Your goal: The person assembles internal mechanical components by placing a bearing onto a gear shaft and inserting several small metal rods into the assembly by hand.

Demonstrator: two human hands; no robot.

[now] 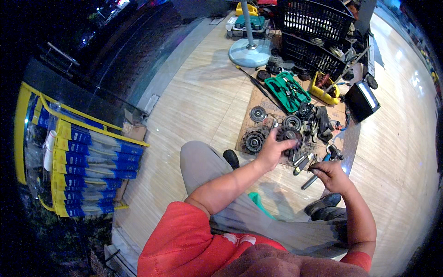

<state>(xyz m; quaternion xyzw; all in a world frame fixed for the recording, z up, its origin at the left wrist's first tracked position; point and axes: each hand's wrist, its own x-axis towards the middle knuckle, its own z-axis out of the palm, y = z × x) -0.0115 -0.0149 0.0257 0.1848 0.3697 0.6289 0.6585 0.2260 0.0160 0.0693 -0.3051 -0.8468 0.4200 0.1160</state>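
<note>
I sit on a wooden floor over a sheet of cardboard [258, 99] strewn with dark, greasy machine parts. My left hand [273, 148] rests on a round toothed metal part [289, 135], fingers spread over it. My right hand [328, 173] is closed around the handle of a metal tool [310, 181] with a blue-handled piece [328, 156] just beyond it. A second round hub [254, 141] lies left of my left hand, and a pulley disc [257, 113] sits farther up the cardboard.
A green tool tray [287, 92] and a yellow bin [324, 87] lie beyond the parts. Black plastic crates [314, 27] and a fan base [250, 53] stand farther off. A rack of yellow and blue packages [87, 161] is on the left. My shoes [326, 203] are by the cardboard.
</note>
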